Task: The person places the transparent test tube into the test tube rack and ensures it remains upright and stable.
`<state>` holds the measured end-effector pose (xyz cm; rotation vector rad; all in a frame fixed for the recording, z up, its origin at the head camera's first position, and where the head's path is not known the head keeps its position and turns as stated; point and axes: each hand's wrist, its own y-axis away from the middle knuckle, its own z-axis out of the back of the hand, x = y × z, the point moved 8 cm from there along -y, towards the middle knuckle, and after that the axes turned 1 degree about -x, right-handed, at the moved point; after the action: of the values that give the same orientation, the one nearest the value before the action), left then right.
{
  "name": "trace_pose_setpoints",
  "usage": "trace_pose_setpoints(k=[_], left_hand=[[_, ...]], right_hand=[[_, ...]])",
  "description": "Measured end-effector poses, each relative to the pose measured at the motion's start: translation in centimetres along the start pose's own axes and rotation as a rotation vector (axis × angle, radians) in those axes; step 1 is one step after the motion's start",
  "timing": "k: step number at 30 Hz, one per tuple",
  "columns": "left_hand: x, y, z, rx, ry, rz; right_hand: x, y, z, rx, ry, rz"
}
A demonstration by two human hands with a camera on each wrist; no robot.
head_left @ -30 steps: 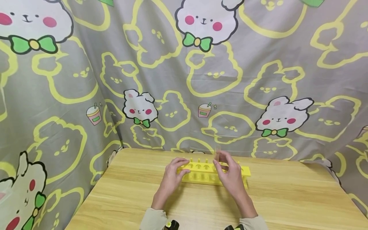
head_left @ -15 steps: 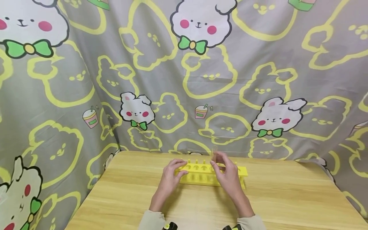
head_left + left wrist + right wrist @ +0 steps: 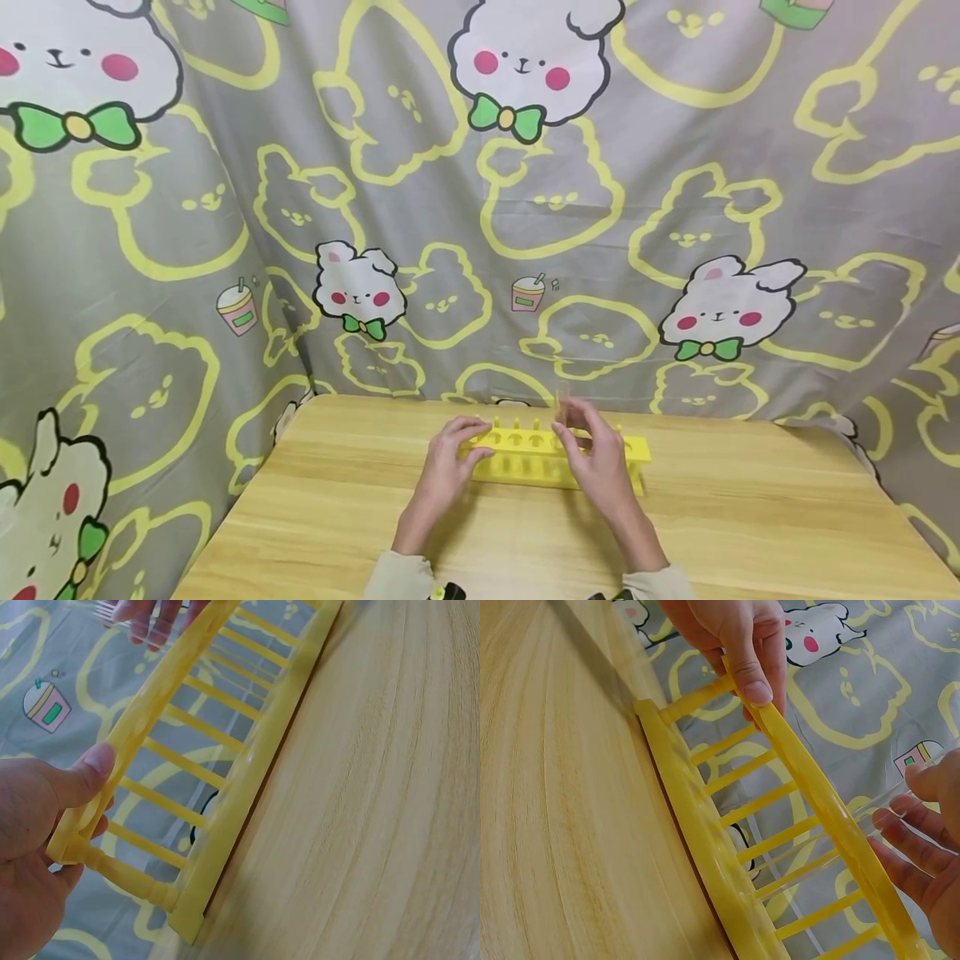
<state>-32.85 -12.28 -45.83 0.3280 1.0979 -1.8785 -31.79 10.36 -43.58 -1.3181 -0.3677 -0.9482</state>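
Note:
A yellow test tube rack [image 3: 525, 450] stands on the table, with a row of round holes in its top plate. My left hand [image 3: 448, 457] grips the left end of that plate, thumb [image 3: 97, 763] at the near side and fingers behind it. My right hand [image 3: 600, 446] pinches a clear test tube [image 3: 562, 406] by its upper part, right of the rack's middle. In the right wrist view the tube [image 3: 791, 864] passes down through the top plate, its lower part between the rack's posts. Whether its bottom touches the base is hard to tell.
The light wood table [image 3: 337, 500] extends around the rack on all sides. Just behind its far edge hangs a grey curtain [image 3: 450, 208] with yellow outlines and cartoon rabbits. Another curtain side closes in at the left.
The head view has shifted slightly. Both hands, the rack and the test tube stay nearly in the same places relative to one another.

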Motion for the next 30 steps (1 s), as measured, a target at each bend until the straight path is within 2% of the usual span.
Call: trace_pose_setpoints(k=[8, 22, 30], left_hand=[[0.05, -0.1, 0.2, -0.012, -0.001, 0.001], [0.25, -0.16, 0.06, 0.007, -0.014, 0.001], [0.65, -0.78, -0.07, 0.015, -0.009, 0.005]], right_hand=[[-0.14, -0.15, -0.14, 0.007, -0.007, -0.004], [-0.46, -0.17, -0.27, 0.032, -0.012, -0.049], [-0.5, -0.84, 0.71, 0.018, 0.051, -0.052]])
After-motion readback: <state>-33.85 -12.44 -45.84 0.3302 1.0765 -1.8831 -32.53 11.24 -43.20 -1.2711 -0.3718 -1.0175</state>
